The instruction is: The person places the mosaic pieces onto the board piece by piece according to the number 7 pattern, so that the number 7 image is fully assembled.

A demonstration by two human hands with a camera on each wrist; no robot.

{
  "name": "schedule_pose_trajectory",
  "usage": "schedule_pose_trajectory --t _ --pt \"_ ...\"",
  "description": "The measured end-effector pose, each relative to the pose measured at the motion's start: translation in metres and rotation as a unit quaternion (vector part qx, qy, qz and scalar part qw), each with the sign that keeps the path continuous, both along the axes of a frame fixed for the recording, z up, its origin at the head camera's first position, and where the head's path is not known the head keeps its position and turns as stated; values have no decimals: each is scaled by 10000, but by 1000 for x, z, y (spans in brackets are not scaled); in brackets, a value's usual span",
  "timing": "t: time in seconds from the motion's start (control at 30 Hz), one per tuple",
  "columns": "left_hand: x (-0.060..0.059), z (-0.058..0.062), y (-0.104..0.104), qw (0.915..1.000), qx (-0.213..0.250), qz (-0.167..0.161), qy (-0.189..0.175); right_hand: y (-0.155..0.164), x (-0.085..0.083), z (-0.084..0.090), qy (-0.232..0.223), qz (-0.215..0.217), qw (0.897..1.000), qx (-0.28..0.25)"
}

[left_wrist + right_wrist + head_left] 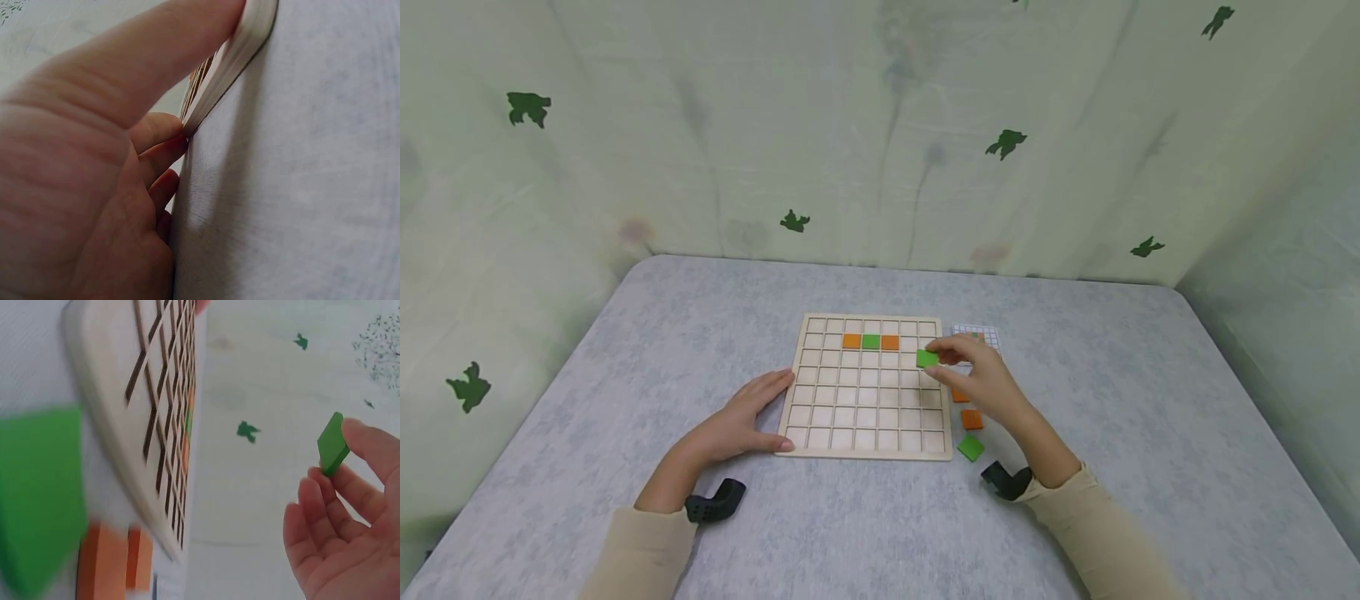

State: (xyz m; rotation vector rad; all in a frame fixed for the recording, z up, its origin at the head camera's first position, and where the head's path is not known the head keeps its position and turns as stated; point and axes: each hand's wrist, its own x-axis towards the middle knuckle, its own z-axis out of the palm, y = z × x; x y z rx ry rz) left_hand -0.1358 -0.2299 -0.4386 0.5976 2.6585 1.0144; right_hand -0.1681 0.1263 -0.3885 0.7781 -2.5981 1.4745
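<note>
A wooden board (pixel 867 397) with a square grid lies flat on the table. In one of its upper rows sit an orange tile (pixel 851 341), a green tile (pixel 871 342) and another orange tile (pixel 890 342), side by side. My left hand (pixel 741 421) rests against the board's left side, fingers along the edge and thumb at the near-left corner. Between thumb and fingertips, my right hand (pixel 981 379) pinches a square green tile (pixel 332 445). It holds that tile above the board's right part, apart from the grid in the right wrist view.
Right of the board lie two loose orange tiles, one partly under the hand (pixel 960 396) and one nearer (pixel 972 419), plus a loose green tile (pixel 971 448). A gridded pattern card (pixel 989 332) is partly hidden behind my right hand. A curtain (pixel 880 150) hangs behind the table.
</note>
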Motion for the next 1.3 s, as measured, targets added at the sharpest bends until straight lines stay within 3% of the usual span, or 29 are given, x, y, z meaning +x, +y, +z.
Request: schedule_pose_trajectory --t 0.13,0.37,0.67,0.83,1.03,1.3 --pt "0 0 0 10000 4 -1 -3 -22 -10 -9 -24 33 9998 -216" --pt "0 0 0 10000 18 -42 27 -45 -27 -34 -448 -136 9983 -354" --pt "0 -1 -1 10000 17 -53 34 -51 -39 -57 -430 -511 9975 248" --pt "-1 -2 -1 10000 32 -27 9 -54 -41 -59 -225 -567 9963 603" --pt "-1 -1 -2 10000 68 -22 24 -56 -41 -57 -428 -591 9946 733" --pt "-1 -2 -2 10000 58 -65 32 -49 -37 -44 -693 -401 9963 308"
